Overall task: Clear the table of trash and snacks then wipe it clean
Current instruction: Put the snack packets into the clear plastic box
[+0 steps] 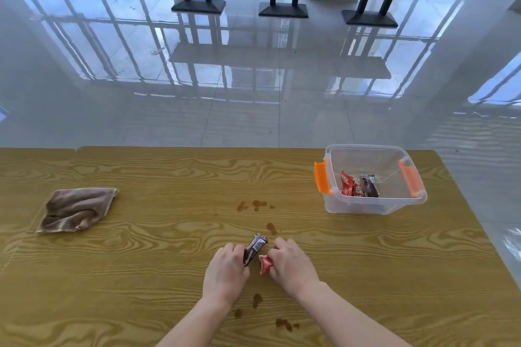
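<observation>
On the wooden table [141, 262], my left hand [225, 270] grips a brown snack wrapper [255, 248] that sticks up past the fingers. Just to its right, my right hand [290, 262] is closed on a small red wrapper [265, 263]. Both hands are low over the table near its front middle. A clear plastic box [366, 207] with orange latches stands at the back right and holds red and dark wrappers [358, 186]. A brown cloth [76, 210] lies crumpled at the left. Brown stains [255, 204] dot the table's middle, and more stains [283, 323] lie near the front edge.
Beyond the table's far edge lies a glossy tiled floor [253, 79]. Black table bases [283, 10] stand on it far back by the windows.
</observation>
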